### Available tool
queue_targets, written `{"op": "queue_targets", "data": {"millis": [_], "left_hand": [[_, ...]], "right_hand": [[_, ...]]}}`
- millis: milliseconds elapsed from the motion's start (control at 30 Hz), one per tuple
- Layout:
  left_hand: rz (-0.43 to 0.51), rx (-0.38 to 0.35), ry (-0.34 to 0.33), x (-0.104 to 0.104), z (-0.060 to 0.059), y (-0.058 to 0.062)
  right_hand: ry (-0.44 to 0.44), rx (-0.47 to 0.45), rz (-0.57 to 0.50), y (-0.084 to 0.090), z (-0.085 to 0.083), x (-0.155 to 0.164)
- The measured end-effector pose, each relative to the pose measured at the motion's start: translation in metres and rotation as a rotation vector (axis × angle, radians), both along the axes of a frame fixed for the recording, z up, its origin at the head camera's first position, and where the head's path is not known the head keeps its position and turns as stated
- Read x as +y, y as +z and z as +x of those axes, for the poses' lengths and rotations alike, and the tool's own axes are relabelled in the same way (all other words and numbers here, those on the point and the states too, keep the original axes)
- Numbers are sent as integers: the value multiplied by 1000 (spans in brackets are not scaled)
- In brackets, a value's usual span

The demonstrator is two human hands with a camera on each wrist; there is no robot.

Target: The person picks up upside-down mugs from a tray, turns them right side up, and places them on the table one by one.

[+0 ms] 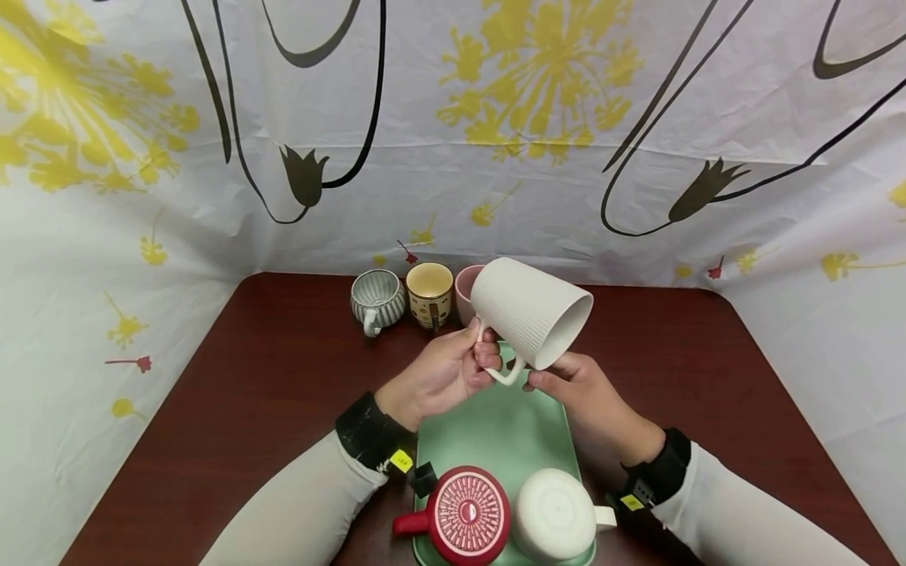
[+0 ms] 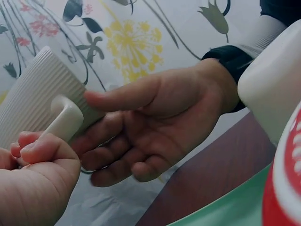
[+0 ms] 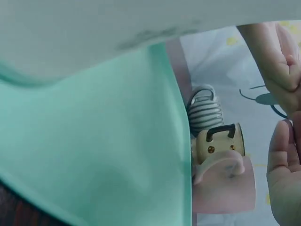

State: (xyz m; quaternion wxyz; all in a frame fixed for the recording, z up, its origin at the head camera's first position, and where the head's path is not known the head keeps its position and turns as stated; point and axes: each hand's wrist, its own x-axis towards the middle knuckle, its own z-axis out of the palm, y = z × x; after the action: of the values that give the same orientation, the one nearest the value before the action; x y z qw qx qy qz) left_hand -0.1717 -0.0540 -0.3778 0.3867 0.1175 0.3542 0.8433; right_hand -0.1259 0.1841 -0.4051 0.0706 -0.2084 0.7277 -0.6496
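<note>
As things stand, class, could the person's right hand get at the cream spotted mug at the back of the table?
Probably not straight away. The right hand is under the tilted white ribbed mug, which hangs between it and the cream spotted mug. The table is bare on the left, but that means going round.

The pink cup (image 1: 465, 292) is half hidden behind the white mug (image 1: 531, 314), and the tray's (image 1: 495, 428) near end is cut off by the edge.

Ribbed matt mug (image 1: 531, 322) (ceramic-looking)
</note>
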Motion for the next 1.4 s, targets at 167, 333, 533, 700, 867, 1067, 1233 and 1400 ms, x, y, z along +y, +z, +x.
{"op": "queue_targets", "data": {"millis": [167,333,533,700,867,1067,1233,1400], "left_hand": [[-89,73,72,10,2,1],[-205,114,148,15,1,0],[-313,101,201,19,1,0],[-410,93,209,20,0,-2],[-477,127,174,21,-1,-5],[-527,170,111,20,-2,-11],[-541,165,66,19,-3,-12],[-604,226,46,18,-2,-9]], "right_hand": [[-21,-95,-168,6,-1,-4],[16,-207,-278,14,-3,-6],[23,-320,-360,21,-9,-7],[36,-327,-397,25,-13,-7],[97,-338,-454,27,-15,-7],[140,-302,-431,28,-15,-9],[116,-295,-374,31,-14,-10],[116,-290,-350,32,-13,-9]]}}
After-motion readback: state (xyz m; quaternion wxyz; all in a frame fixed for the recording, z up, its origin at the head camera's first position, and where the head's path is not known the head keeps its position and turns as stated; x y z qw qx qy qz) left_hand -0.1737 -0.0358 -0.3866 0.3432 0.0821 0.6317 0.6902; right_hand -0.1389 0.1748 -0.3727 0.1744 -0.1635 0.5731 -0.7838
